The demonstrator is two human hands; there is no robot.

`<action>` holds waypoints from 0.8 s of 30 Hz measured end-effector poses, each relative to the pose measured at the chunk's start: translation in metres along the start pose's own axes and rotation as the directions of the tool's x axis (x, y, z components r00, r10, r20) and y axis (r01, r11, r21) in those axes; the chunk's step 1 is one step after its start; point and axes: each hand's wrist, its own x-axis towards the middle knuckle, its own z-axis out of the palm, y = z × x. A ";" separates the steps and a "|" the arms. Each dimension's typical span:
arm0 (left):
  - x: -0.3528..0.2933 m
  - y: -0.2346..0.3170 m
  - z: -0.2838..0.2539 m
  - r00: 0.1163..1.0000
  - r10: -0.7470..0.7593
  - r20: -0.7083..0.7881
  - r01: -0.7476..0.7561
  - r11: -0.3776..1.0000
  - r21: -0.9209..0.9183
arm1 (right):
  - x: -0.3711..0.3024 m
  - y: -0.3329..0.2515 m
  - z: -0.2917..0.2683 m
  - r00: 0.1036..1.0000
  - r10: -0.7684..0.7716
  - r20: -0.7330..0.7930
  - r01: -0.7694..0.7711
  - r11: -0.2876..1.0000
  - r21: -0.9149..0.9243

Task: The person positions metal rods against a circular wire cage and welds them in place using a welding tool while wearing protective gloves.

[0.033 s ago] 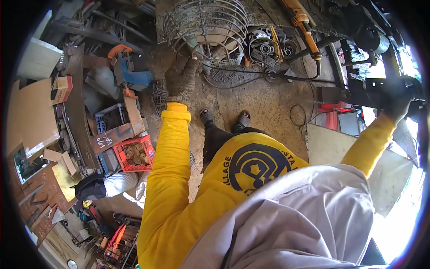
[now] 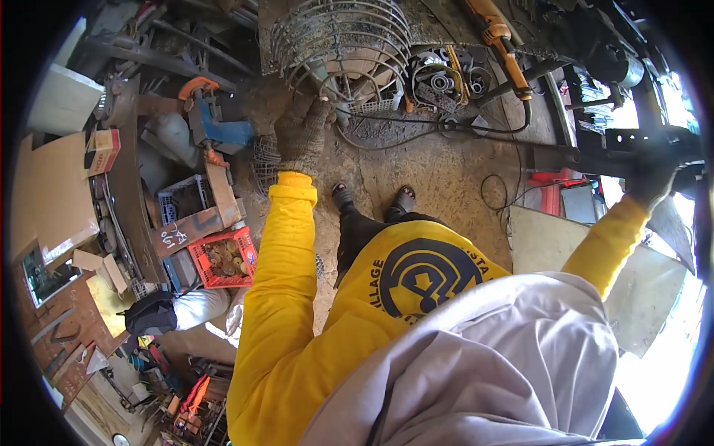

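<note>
My left hand, in a dark knitted glove, is at the lower rim of a round wire cage made of bent metal rings. Its fingers are curled against the rim, and a bare fingertip pokes out of the glove. Far to the right, my right hand, gloved too, reaches to a dark metal bar with holes. Its fingers seem wrapped around the bar, though shadow and glare blur them. Both arms are stretched wide in yellow sleeves.
An orange angle grinder lies at the top, its cord looping toward the cage. Beside it is a bin of metal parts. At left stand a blue clamp and a red crate. A pale sheet leans at right.
My right hand and forearm have shifted slightly to the left and down. The left hand stays at the wire cage.
</note>
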 end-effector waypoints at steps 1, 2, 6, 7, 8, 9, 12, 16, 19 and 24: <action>0.002 0.003 -0.001 1.000 0.012 0.009 -0.012 1.000 0.005 | -0.024 -0.021 0.001 0.997 -0.038 0.073 0.028 0.991 0.132; 0.002 0.004 -0.001 1.000 0.022 0.018 -0.022 1.000 0.011 | -0.048 -0.041 0.008 0.990 0.001 0.144 -0.049 0.942 0.331; -0.002 0.016 0.005 0.997 -0.077 0.032 0.079 0.993 -0.090 | -0.132 -0.224 0.067 0.786 0.494 0.372 -0.536 0.245 0.808; -0.003 0.016 0.007 0.998 -0.060 0.020 0.062 0.996 -0.071 | -0.137 -0.263 0.072 0.805 0.507 0.310 -0.530 0.378 0.759; -0.004 0.015 0.008 0.999 -0.044 0.008 0.045 0.997 -0.057 | -0.143 -0.280 0.076 0.804 0.467 0.368 -0.561 0.390 0.730; -0.004 0.014 0.008 1.000 -0.029 -0.007 0.029 0.999 -0.043 | -0.150 -0.290 0.080 0.798 0.425 0.428 -0.590 0.404 0.699; 0.003 0.000 0.001 0.999 -0.029 0.046 0.033 0.994 -0.100 | -0.168 -0.314 0.095 0.777 0.337 0.532 -0.629 0.431 0.647; 0.005 -0.007 -0.003 0.998 0.014 0.067 -0.013 1.000 -0.014 | -0.186 -0.326 0.113 0.789 0.254 0.559 -0.601 0.508 0.618; 0.005 -0.009 -0.005 0.992 0.063 0.107 -0.062 0.998 -0.014 | -0.189 -0.340 0.120 0.772 0.250 0.585 -0.621 0.493 0.609; 0.003 -0.005 -0.001 0.992 0.106 0.064 -0.105 0.994 -0.025 | -0.198 -0.344 0.130 0.764 0.206 0.611 -0.618 0.505 0.603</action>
